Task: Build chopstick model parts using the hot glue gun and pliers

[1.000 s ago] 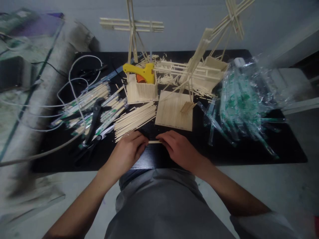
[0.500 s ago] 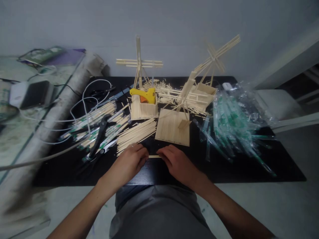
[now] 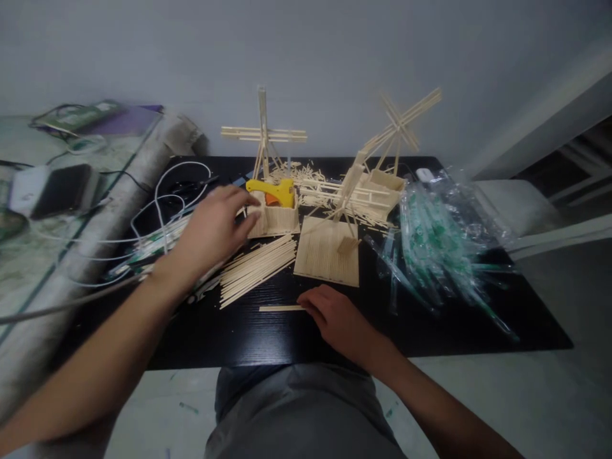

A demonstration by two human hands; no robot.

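Note:
Near the table's front, my right hand has its fingers closed on the right end of some thin wooden sticks lying side by side on the black surface. My left hand is raised with fingers apart, close to the yellow glue gun, and holds nothing. The glue gun rests in a small box made of sticks. Loose wooden sticks lie in a fanned pile between my hands. Just beyond my right hand stands a flat stick base with a slanted stick frame on it.
Stick windmill models stand at the back, one with a cross of blades and another with tilted blades. Clear and green plastic wrappers heap up at the right. A white cable loops across the left side, near wrapped stick bundles.
My left hand has let go of the sticks at the front and moved up and left toward the glue gun. My right hand stays on the sticks. The view has shifted slightly.

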